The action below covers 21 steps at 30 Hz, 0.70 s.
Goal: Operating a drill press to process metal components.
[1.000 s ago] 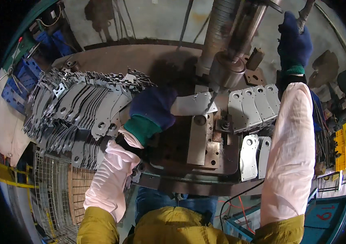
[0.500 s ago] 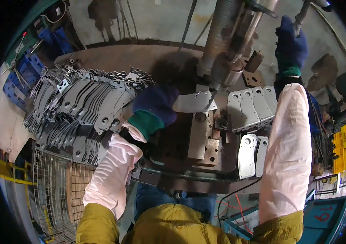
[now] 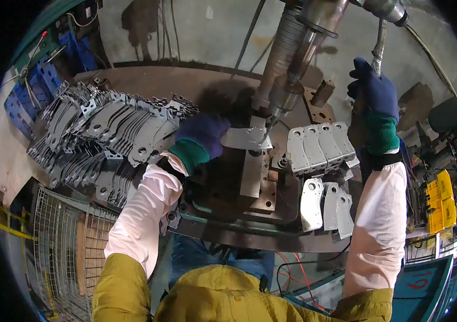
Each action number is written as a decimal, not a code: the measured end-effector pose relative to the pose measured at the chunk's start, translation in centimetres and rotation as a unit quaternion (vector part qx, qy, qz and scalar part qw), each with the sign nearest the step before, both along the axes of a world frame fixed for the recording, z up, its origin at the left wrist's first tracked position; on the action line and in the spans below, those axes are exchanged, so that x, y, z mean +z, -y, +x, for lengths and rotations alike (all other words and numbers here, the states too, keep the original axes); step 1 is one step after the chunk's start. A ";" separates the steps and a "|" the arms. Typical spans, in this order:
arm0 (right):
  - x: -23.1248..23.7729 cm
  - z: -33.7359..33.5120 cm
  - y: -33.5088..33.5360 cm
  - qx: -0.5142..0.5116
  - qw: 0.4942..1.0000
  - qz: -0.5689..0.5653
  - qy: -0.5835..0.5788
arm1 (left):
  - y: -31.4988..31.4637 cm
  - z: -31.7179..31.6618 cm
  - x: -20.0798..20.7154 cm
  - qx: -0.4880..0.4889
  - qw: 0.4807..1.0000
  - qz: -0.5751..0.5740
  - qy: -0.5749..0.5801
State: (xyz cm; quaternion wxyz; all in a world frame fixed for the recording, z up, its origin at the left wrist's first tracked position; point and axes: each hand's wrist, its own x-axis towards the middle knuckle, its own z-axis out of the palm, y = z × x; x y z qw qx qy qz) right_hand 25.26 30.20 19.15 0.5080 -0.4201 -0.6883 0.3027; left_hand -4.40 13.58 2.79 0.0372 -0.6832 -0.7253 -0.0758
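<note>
My left hand (image 3: 201,135), in a blue glove with a green cuff, is closed on one end of a flat grey metal plate (image 3: 240,138). The plate's other end lies over a steel block (image 3: 251,180), under the bit of a drill press (image 3: 285,96). Up at the right, my right hand (image 3: 376,91), gloved alike, grips the drill press's feed lever (image 3: 379,45). The bit's tip is at the plate's right end; whether it cuts into the metal cannot be made out.
Stacks of similar curved plates (image 3: 115,126) cover the table's left side. More plates (image 3: 319,145) stand in rows right of the block, with several (image 3: 311,204) nearer me. Yellow bins (image 3: 441,201) sit far right; a wire cage (image 3: 59,236) stands lower left.
My right hand has come down and nearer with the lever. My left hand still holds the plate under the bit. The whole view has shifted slightly.
</note>
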 end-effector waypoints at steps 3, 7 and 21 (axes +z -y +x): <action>0.2 -0.1 1.0 -0.016 1.000 0.007 0.011 | -0.2 0.3 0.5 0.007 0.999 -0.032 -0.001; 0.5 -0.2 0.9 -0.013 1.000 -0.007 0.011 | -0.7 -1.6 -2.2 -0.050 0.994 0.061 -0.076; 0.0 -0.4 -0.6 -0.016 1.000 -0.017 -0.013 | -3.6 -2.8 -3.6 -0.074 0.987 0.125 -0.069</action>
